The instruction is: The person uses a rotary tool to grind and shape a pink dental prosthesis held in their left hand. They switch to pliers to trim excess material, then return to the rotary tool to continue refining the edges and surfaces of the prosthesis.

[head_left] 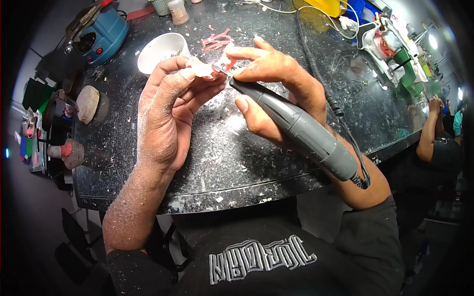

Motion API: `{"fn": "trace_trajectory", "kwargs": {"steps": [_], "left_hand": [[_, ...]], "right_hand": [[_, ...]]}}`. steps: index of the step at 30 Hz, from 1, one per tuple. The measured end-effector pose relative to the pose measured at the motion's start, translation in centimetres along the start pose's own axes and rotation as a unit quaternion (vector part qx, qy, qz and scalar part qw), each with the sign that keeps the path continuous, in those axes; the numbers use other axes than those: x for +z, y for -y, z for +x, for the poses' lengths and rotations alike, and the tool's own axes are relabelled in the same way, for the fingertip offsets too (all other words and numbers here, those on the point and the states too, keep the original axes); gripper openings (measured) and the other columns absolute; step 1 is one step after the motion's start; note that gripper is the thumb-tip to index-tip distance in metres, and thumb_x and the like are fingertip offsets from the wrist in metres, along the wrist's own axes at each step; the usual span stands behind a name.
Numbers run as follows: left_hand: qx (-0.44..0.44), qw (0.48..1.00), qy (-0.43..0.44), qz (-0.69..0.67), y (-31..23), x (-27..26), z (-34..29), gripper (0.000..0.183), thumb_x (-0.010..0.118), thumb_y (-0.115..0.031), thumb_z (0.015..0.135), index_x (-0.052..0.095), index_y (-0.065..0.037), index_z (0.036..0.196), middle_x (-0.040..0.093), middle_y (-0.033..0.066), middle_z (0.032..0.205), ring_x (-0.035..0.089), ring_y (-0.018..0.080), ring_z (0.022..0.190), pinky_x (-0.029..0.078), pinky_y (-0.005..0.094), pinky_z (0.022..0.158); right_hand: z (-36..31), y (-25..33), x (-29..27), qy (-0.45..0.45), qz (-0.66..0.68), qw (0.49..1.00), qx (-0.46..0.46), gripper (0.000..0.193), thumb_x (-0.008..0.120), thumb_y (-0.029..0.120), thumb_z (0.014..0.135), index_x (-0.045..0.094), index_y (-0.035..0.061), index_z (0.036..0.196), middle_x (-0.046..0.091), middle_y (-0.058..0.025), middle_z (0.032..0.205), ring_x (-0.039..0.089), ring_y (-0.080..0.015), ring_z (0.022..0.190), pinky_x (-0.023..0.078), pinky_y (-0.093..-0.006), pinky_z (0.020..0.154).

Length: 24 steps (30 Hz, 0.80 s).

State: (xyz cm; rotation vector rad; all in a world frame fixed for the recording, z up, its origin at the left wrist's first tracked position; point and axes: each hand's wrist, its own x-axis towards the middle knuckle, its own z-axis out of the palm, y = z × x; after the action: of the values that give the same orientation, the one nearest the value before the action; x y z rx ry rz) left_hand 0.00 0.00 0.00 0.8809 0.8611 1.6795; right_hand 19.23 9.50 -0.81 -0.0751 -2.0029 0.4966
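Between the thumb and fingers of my left hand is a small pink and whitish denture, partly covered by the fingertips. Pale dust coats that hand and forearm. My right hand grips a dark grey rotary handpiece, pen-like, its thumb below and fingers above. The thin metal bit at its front end meets the denture's right side or lies very close to it; I cannot tell which. Both hands are raised over the near middle of the dark table, and their fingers almost meet.
Just beyond my left hand stands a white bowl. Pink strips lie behind the denture. A black cord runs along the right. A blue machine and round pale disc are left. Another person's arm shows at far right.
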Motion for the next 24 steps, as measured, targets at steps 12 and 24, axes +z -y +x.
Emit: {"fn": "trace_trajectory", "kwargs": {"steps": [12,24], "left_hand": [[0.013,1.000,-0.016,0.003,0.04,0.25,-0.07,0.027,0.062,-0.014,0.101,0.055,-0.001,0.124,0.071,0.0165,0.110,0.073,0.0271,0.108,0.057,0.0439,0.104],[-0.029,0.999,-0.010,-0.016,-0.03,0.03,-0.09,0.030,0.060,-0.020,0.104,0.056,0.002,0.124,0.070,0.0214,0.113,0.070,0.0324,0.114,0.054,0.0493,0.108]], "right_hand": [[-0.08,0.33,0.01,-0.004,-0.014,1.000,0.021,0.034,0.076,0.006,0.081,0.065,0.0033,0.113,0.073,-0.0132,0.111,0.068,-0.0337,0.121,0.030,-0.0615,0.120],[-0.13,0.16,0.12,-0.005,-0.012,1.000,0.008,0.039,0.077,0.006,0.081,0.063,0.0029,0.117,0.072,-0.0083,0.107,0.068,-0.0350,0.123,0.029,-0.0630,0.120]]}}
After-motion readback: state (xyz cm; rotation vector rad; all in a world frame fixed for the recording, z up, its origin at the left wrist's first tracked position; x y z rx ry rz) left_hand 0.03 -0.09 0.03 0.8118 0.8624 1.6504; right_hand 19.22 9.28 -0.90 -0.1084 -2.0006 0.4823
